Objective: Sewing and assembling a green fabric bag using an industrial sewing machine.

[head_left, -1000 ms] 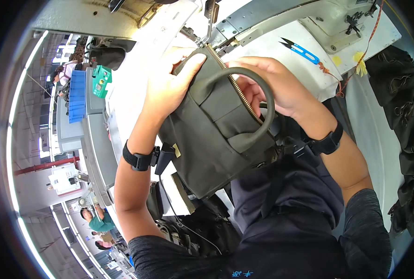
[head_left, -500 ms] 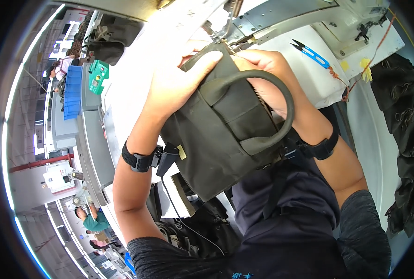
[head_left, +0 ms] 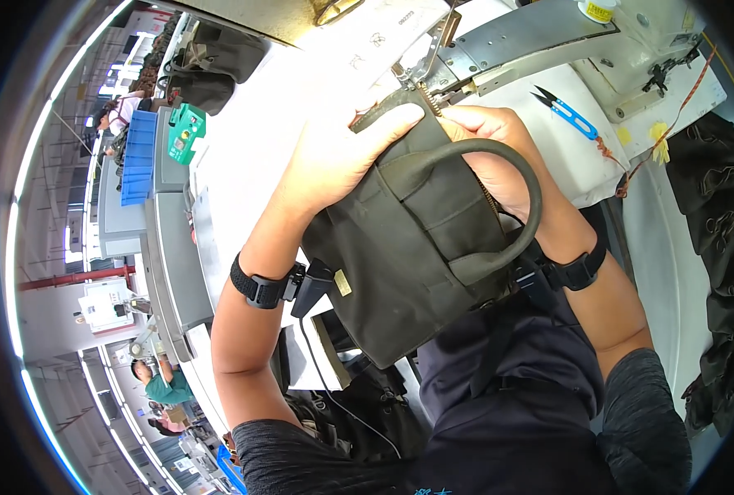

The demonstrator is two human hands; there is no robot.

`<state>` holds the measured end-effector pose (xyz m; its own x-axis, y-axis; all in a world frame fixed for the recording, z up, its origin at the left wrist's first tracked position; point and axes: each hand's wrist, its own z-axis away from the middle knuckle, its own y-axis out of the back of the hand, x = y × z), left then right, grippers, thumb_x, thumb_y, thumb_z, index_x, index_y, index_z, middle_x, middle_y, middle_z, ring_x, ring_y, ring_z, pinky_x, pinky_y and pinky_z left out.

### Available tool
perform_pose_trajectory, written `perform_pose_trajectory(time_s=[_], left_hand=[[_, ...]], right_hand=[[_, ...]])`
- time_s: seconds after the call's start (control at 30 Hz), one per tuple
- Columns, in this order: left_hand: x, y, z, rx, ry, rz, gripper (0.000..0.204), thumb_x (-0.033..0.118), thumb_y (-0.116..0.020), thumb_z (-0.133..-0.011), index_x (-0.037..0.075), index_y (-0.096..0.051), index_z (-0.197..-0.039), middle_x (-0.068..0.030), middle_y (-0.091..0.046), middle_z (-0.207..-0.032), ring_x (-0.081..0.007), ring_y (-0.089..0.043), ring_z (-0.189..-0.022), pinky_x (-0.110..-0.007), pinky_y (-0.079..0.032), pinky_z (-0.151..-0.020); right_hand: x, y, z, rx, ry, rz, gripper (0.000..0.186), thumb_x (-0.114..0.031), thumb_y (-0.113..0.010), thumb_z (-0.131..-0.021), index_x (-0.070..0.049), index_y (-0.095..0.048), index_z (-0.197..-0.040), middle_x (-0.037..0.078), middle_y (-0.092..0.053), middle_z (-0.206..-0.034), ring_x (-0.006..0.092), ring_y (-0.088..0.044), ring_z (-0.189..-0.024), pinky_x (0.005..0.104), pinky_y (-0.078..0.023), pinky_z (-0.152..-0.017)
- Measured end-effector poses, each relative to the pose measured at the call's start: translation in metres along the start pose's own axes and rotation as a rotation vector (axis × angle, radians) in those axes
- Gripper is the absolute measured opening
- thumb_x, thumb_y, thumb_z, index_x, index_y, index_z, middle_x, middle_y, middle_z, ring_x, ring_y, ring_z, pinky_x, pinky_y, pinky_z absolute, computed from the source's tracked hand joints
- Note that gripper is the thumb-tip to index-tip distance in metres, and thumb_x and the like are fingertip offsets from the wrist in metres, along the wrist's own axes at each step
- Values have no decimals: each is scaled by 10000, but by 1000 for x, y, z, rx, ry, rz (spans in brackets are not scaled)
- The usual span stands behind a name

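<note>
A dark olive handbag (head_left: 400, 272) with a looped carrying handle (head_left: 534, 194) lies tilted under my hands. Its far end, with a brass-toothed zipper (head_left: 489, 198) along the right edge, reaches the sewing machine's needle area (head_left: 412, 76). My left hand (head_left: 342, 153) is closed on the bag's far left part, thumb flat on top and most fingers hidden beneath. On the other side, my right hand (head_left: 490, 144) pinches the zippered edge close to the machine, its fingertips partly covered. A small pale yellow tag (head_left: 342, 283) shows on the bag's left side.
Blue thread snips (head_left: 566, 113) tied to an orange cord lie right of the machine. Dark bag pieces (head_left: 713, 231) hang at the right. A green box (head_left: 187, 134) and blue crate (head_left: 139, 157) stand at the left, where other people work farther off.
The whole view has shifted, so bag, hands and machine all appear lower and farther right. A small yellow-and-white container has come into view at the top right. Both hands keep their hold.
</note>
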<state>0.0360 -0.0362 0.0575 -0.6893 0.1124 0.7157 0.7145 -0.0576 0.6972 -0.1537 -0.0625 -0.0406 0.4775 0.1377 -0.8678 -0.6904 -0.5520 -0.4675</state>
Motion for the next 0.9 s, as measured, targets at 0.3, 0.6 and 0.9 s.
perform_pose_trajectory(time_s=[0.3, 0.6, 0.9], left_hand=[[-10, 9, -13, -30, -194, -126, 332, 278, -782, -895, 25, -743, -1107, -62, -728, -1042, -151, -656, -981, -301, -505, -912], [-11, 12, -15, -50, -264, -106, 341, 264, -811, -863, 40, -730, -1107, -52, -722, -1029, -144, -651, -966, -298, -507, -912], [-30, 15, -32, -61, -241, 88, 478, 170, -825, -868, 17, -690, -1300, -86, -730, -1211, -168, -649, -1092, -310, -504, -981]], right_hand=[[2, 3, 6, 6, 102, 186, 181, -103, -635, -1004, 47, -697, -1085, 42, -691, -880, 76, -592, -820, 264, -504, -751], [2, -9, 34, 68, -49, -15, 305, -133, -597, -1052, 72, -656, -1270, 57, -733, -1106, 82, -647, -995, 242, -524, -857], [6, 4, 10, 76, -35, 59, 301, -135, -592, -1048, 80, -671, -1244, 57, -724, -1088, 75, -629, -942, 230, -507, -838]])
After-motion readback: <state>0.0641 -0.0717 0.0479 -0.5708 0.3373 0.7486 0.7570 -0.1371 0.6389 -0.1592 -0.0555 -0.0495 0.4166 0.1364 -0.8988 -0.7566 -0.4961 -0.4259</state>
